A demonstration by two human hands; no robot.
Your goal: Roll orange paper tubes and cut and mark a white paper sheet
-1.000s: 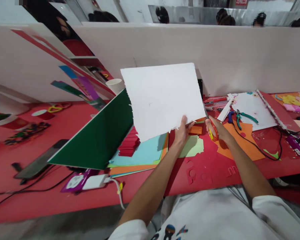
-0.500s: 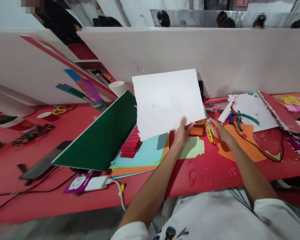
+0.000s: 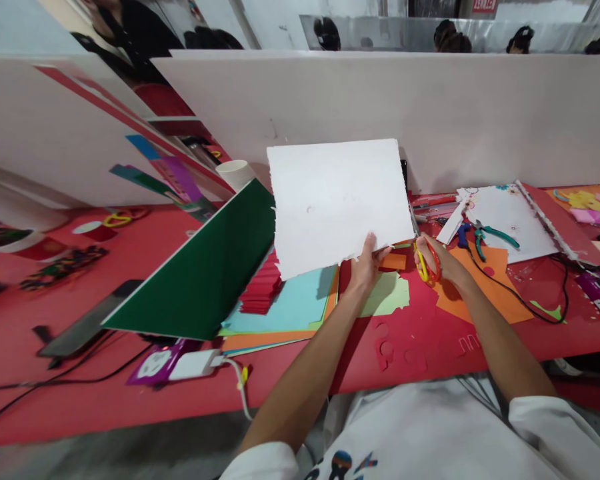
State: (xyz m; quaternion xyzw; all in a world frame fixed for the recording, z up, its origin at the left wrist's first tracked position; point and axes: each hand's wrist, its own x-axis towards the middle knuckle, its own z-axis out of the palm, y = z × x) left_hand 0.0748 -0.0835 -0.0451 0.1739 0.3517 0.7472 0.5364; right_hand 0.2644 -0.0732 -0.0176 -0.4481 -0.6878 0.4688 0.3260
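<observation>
My left hand (image 3: 364, 267) grips a rough-edged white board (image 3: 335, 200) by its lower edge, thumb pressed on the front face, at the center of the frame. My right hand (image 3: 443, 259), just right of center, is closed around the red and yellow handles of the scissors (image 3: 422, 267), whose blades meet the board's right edge; how far they are parted, I cannot tell. Beneath the board's lower left corner, a stack of red pieces (image 3: 261, 290) sits on light blue paper (image 3: 297, 307), beside a leaning green panel (image 3: 195, 280) at left of center. Pale green paper (image 3: 391, 295) lies below and between my hands on the red table (image 3: 285, 380). Right of my scissors, pliers (image 3: 500, 234) rest near an orange sheet (image 3: 499, 260).
</observation>
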